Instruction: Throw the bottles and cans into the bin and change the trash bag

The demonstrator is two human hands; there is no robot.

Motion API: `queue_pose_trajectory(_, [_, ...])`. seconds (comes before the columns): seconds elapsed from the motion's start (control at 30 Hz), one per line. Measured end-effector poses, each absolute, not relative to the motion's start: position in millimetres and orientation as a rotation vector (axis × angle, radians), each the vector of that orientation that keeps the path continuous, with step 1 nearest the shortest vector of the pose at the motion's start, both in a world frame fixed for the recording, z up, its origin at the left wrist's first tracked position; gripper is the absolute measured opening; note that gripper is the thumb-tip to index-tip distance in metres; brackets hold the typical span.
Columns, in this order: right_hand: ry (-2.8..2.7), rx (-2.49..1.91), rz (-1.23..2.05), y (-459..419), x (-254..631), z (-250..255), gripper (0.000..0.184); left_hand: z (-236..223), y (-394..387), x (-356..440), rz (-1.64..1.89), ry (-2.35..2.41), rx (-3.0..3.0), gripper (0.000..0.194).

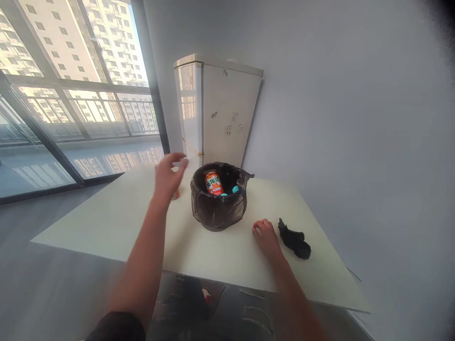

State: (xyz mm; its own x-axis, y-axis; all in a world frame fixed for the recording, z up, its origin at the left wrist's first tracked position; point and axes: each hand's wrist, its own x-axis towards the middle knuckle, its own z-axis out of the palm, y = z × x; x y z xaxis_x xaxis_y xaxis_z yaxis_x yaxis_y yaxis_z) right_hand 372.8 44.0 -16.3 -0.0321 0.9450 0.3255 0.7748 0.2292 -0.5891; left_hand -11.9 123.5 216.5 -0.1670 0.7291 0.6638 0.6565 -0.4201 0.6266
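Observation:
On the white table stands a small trash bin lined with a black plastic bag [216, 213]. An orange-red drink can [213, 183] leans inside it, beside turquoise caps [235, 189] of items mostly hidden by the rim. My left hand [169, 176] is raised left of the bin, its thumb and fingers apart and nothing between them. Below that hand, a second orange can [175, 194] shows only in part. Right of the bin, my right hand [265, 234] rests low at the tabletop with fingers curled in and nothing visible in them.
A crumpled black plastic bag [295, 240] lies on the white table [106, 222], right of my right hand. Behind the table stands a white refrigerator [227, 109]. Tall glass doors [78, 104] are at the left, and a plain wall [348, 142] runs along the right.

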Motion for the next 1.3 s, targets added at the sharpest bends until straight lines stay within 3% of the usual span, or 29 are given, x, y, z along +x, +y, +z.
queue_pose_trajectory(0.1, [-1.856,-1.587,0.321,44,373,-17,0.013,187,146,-55,1.612,1.995,1.761,0.039])
queue_pose_trajectory(0.23, [-1.869,-1.609,0.313,45,374,-21,0.014,126,170,-92,1.106,2.175,1.676,0.085])
queue_pose_trajectory(0.43, [-1.857,-1.654,0.303,46,374,-22,0.011,69,183,-85,0.957,2.182,1.656,0.074])
queue_pose_trajectory(0.53, [-1.849,-1.649,0.307,47,374,-21,0.010,80,178,-80,1.104,2.240,1.618,0.068])
queue_pose_trajectory(0.63, [-1.848,-1.637,0.308,48,374,-23,0.009,114,162,-78,1.490,2.194,1.564,0.066])
queue_pose_trajectory(0.8, [-1.827,-1.653,0.323,48,374,-24,0.010,187,114,-56,2.259,1.422,1.310,0.061])
queue_pose_trajectory(0.97, [-1.852,-1.664,0.331,45,370,-14,0.010,234,96,1,1.871,1.153,1.625,0.041])
queue_pose_trajectory(1.17, [-1.829,-1.660,0.367,44,367,-12,0.013,246,125,36,1.164,1.243,2.160,0.042])
queue_pose_trajectory(1.3, [-1.617,-1.606,0.254,42,362,2,0.012,241,145,13,1.152,1.283,2.202,0.040])
